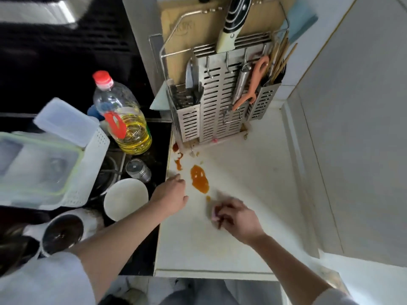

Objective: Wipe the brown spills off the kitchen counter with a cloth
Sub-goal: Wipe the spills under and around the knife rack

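Right hand (pixel 236 219), knuckles up and fingers curled tight on a blurred pinkish cloth (pixel 214 213), presses on the white counter (pixel 253 172) just short of the brown spills (pixel 199 178), while the left hand (pixel 170 194) lies flat, fingers spread, beside them.

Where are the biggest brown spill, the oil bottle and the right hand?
biggest brown spill (pixel 199 178), head view, middle of the puddle.
oil bottle (pixel 123 115), head view, clear body.
right hand (pixel 239 219), head view, back of hand.
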`<action>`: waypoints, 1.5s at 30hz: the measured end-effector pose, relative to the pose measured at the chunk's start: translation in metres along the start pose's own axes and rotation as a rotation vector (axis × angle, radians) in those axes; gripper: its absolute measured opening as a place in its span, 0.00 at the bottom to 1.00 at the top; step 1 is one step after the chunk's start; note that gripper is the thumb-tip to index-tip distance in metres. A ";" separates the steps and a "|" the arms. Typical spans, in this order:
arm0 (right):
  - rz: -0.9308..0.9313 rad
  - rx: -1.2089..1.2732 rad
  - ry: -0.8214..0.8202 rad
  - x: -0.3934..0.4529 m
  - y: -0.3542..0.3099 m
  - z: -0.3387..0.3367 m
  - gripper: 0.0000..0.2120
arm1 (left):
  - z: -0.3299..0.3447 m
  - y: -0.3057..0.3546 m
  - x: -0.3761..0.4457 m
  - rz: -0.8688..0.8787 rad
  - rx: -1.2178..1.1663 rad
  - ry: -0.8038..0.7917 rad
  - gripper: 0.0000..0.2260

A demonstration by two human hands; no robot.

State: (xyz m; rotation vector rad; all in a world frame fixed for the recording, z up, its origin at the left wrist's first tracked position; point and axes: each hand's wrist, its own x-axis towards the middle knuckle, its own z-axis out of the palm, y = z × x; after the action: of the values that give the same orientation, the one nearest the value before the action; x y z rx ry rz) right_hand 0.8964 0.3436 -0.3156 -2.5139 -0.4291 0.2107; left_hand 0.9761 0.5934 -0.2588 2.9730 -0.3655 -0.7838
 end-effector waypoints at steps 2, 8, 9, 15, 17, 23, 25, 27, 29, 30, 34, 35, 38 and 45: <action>0.447 0.045 0.251 0.017 0.023 -0.015 0.11 | 0.014 -0.006 -0.008 -0.003 -0.011 -0.051 0.33; 0.124 -0.002 0.045 0.029 -0.048 0.025 0.11 | 0.031 -0.019 -0.009 0.049 -0.010 -0.108 0.40; -0.034 -0.005 -0.091 0.017 -0.052 0.026 0.10 | 0.032 -0.020 -0.009 0.058 -0.007 -0.122 0.41; 0.781 0.062 0.379 0.030 0.010 -0.016 0.14 | 0.032 -0.029 -0.004 0.107 -0.006 -0.139 0.43; 0.795 -0.019 0.405 0.046 -0.012 0.003 0.15 | 0.035 -0.028 -0.005 0.104 -0.020 -0.121 0.43; -0.064 -0.020 -0.066 0.024 -0.045 0.028 0.13 | 0.040 -0.028 -0.016 0.108 -0.062 -0.042 0.35; 0.240 0.017 0.127 0.033 -0.009 0.001 0.14 | 0.042 -0.028 -0.025 0.156 -0.066 -0.010 0.29; 0.609 0.043 0.271 0.053 0.014 -0.018 0.15 | 0.042 -0.029 -0.031 0.199 -0.057 0.017 0.28; 0.671 -0.012 0.259 0.082 0.002 -0.007 0.16 | 0.041 -0.030 -0.032 0.190 -0.052 0.034 0.29; 0.565 -0.042 0.205 0.092 -0.014 0.006 0.17 | 0.042 -0.030 -0.032 0.174 -0.058 0.034 0.30; -0.164 -0.056 -0.124 0.085 -0.044 0.029 0.15 | 0.050 -0.032 -0.036 0.121 -0.131 0.099 0.28; -0.168 -0.022 -0.127 0.090 -0.032 0.018 0.14 | 0.052 -0.031 -0.039 0.109 -0.146 0.108 0.27; 0.219 0.004 0.006 0.119 0.004 -0.013 0.18 | 0.050 -0.027 -0.042 0.022 -0.210 0.111 0.29; -0.159 -0.102 -0.159 0.128 -0.067 0.040 0.24 | 0.052 -0.022 -0.043 -0.064 -0.333 0.158 0.47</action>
State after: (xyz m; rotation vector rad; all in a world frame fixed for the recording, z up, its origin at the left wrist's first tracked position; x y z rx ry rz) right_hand 0.9892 0.4611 -0.3184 -2.5560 -0.7171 0.3356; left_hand 0.9191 0.6253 -0.2855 2.7176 -0.1178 -0.5465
